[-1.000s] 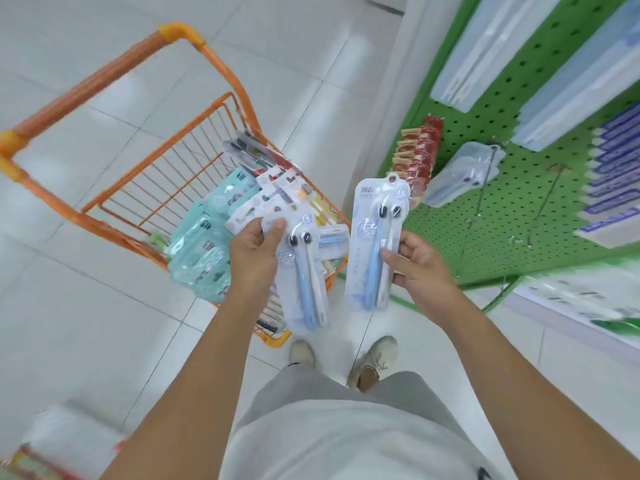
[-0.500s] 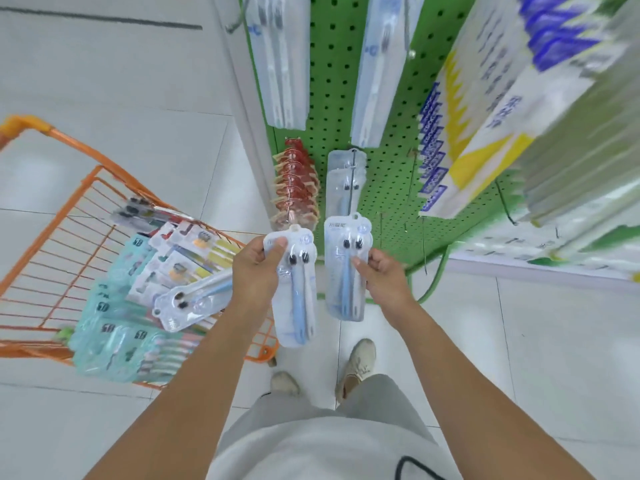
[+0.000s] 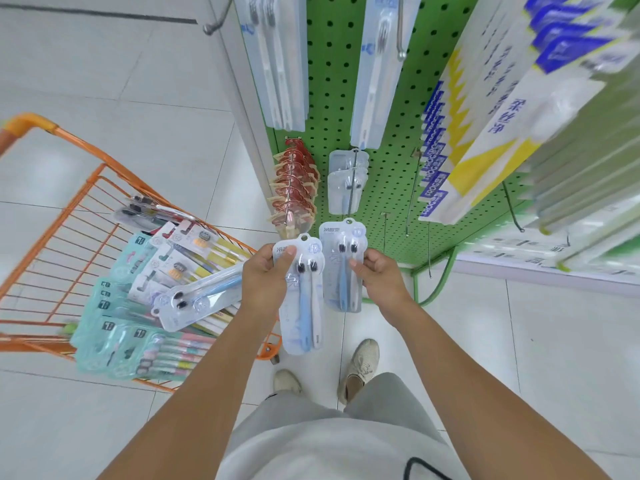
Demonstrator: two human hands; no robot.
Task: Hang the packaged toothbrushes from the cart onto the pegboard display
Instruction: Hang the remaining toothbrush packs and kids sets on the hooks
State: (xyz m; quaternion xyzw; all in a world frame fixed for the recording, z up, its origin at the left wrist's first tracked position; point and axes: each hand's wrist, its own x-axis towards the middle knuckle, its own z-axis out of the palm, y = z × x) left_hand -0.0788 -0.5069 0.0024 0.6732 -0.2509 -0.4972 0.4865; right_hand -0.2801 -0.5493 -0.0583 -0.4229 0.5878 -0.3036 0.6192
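My left hand [image 3: 265, 280] grips a clear toothbrush pack [image 3: 304, 306] upright near its top, and a second pack [image 3: 197, 299] juts sideways out of the same hand over the cart. My right hand [image 3: 379, 277] pinches another pack [image 3: 341, 268] by its right edge, hang-hole up. That pack sits just below a peg [image 3: 352, 181] on the green pegboard [image 3: 384, 188] where matching packs [image 3: 346, 183] hang. The orange cart [image 3: 52, 244] on the left holds several more toothbrush packs [image 3: 138, 327].
Red-packaged goods [image 3: 294, 188] hang left of the matching packs. Bare pegs [image 3: 412, 199] stick out to the right. Long toothbrush packs [image 3: 280, 60] hang higher up, and blue-and-yellow boxes [image 3: 485, 126] fill the right side. White tiled floor and my shoes [image 3: 360, 365] lie below.
The view swung from the cart to the pegboard. Both hands carried their packs closer to the board, and my right hand raised its pack toward the peg with matching packs.
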